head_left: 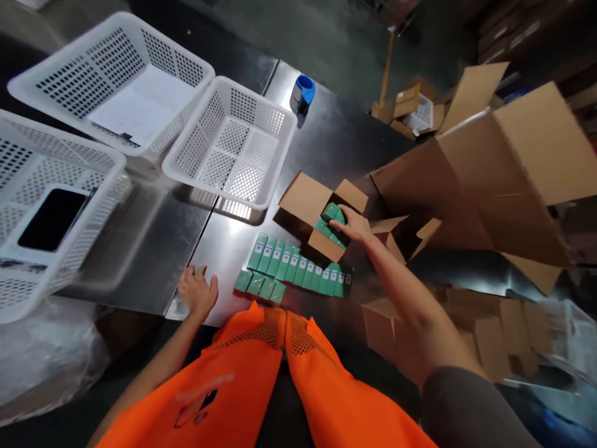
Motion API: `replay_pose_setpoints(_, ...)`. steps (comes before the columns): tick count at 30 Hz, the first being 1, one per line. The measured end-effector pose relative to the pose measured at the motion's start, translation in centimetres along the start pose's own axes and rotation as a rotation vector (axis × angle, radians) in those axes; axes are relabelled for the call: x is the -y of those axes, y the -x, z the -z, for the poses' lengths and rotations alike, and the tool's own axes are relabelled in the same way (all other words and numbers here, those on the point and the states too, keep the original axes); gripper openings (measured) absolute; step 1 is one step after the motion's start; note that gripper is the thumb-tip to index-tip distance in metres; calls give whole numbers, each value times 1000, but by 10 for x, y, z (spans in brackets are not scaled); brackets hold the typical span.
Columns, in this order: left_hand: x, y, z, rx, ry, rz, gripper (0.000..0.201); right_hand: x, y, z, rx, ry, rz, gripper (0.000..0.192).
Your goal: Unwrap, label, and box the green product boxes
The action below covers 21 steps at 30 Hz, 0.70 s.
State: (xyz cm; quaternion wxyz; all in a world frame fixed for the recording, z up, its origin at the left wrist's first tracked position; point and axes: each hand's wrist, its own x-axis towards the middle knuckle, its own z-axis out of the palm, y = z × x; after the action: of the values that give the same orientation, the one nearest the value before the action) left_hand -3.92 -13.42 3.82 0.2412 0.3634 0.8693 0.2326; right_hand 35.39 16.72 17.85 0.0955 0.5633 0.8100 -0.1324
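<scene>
My right hand (353, 225) reaches into a small open cardboard carton (305, 198). Its thumb and fingers close round a small green box (332, 212) at the top of the carton, though the hand partly hides how many boxes it grips. More green boxes (325, 230) are packed below it. My left hand (198, 291) lies on the steel table near its front edge, fingers spread, holding nothing. Between the hands, a row of green boxes (289, 264) with white labels lies side by side, and several more green boxes (259, 286) sit along its near left side.
A white perforated basket (275, 134) stands behind the row, with two more baskets at left, one holding a dark-screened device (52, 219). A blue and grey tape dispenser (303, 93) is at the far edge. Large open cartons (489, 180) crowd the right.
</scene>
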Motion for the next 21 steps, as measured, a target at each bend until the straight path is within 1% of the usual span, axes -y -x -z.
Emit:
replay_pose_setpoints(3, -5, -4, 11, 22, 127, 56, 43, 2, -5, -15, 55, -24, 28, 77)
replay_pose_setpoints(5, -11, -3, 15, 76, 234, 83, 39, 6, -6, -16, 57, -37, 21, 83)
replay_pose_setpoints(6, -14, -1, 15, 119, 294, 93, 36, 11, -4, -14, 30, -40, 11, 88)
replay_pose_setpoints(8, -20, 5, 11, 226, 423, 107, 37, 33, 10, -12, -93, -48, 15, 100)
replay_pose_setpoints(9, -23, 9, 7, 277, 487, 112, 39, 51, 23, -12, -166, -61, 40, 104)
replay_pose_setpoints(10, -26, 13, 3, 321, 549, 115, 41, 72, 38, -14, -223, -85, 97, 104)
replay_pose_setpoints(11, -29, 16, -1, 354, 607, 117, 43, 97, 56, -18, -226, -120, 176, 104)
replay_pose_setpoints(12, -32, 20, -4, 377, 659, 119, 44, 123, 74, -24, -160, -153, 267, 103)
replay_pose_setpoints(13, -34, 23, -6, 391, 704, 120, 45, 150, 92, -33, -36, -170, 373, 100)
replay_pose_setpoints(14, -36, 25, -8, 396, 741, 123, 46, 176, 108, -43, 18, -171, 429, 99)
replay_pose_setpoints(15, -38, 27, -9, 397, 770, 126, 45, 199, 119, -55, 58, -163, 440, 102)
replay_pose_setpoints(16, -39, 29, -9, 394, 792, 132, 44, 218, 127, -66, 124, -147, 433, 105)
replay_pose_setpoints(17, -39, 30, -9, 389, 807, 139, 43, 234, 131, -76, 160, -150, 405, 104)
replay_pose_setpoints(18, -38, 30, -9, 384, 817, 146, 42, 247, 132, -85, 201, -159, 364, 101)
replay_pose_setpoints(19, -37, 30, -9, 381, 825, 153, 40, 256, 131, -91, 232, -177, 323, 94)
replay_pose_setpoints(21, -35, 30, -10, 385, 844, 164, 39, 265, 127, -97, 257, -221, 251, 77)
